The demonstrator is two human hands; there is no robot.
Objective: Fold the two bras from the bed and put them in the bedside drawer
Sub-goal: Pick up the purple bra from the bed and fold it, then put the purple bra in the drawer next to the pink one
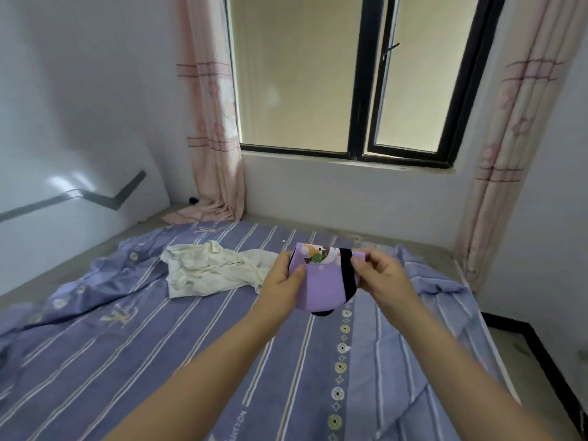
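1. Presently, both hands, left hand and right hand, pinch a folded purple bra with black trim and cartoon print above the striped purple bedsheet.
2. Crumpled cream-white garment lies on that sheet, left of the bra.

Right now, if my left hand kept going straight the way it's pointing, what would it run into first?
The left hand points up and away across the bed, already gripping the purple bra, so it meets that first. Past it the line seems to cross the striped bedsheet toward the wall under the window, though depth is unclear.
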